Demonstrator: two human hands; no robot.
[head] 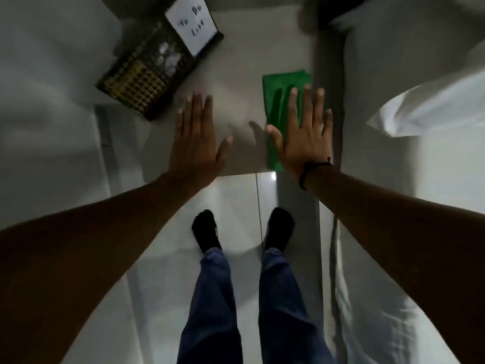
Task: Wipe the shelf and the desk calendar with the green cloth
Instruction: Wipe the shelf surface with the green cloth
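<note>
A folded green cloth [280, 101] lies flat on the right side of the pale grey shelf [236, 74]. My right hand [304, 137] hovers over the cloth's near half, palm down, fingers spread, holding nothing. My left hand [196, 143] is spread flat over the bare shelf surface to the left of the cloth, also holding nothing. At the shelf's back left lies a dark desk calendar [147, 77] with a golden grid of dates, tilted diagonally. A white card [194, 24] with handwritten words rests on its far end.
A bed with white sheets and a pillow [430, 109] runs along the right, with a grey bed frame [328, 101] beside the shelf. A white wall [47, 101] stands on the left. Below the shelf's front edge are glossy white floor tiles and my feet [207, 229].
</note>
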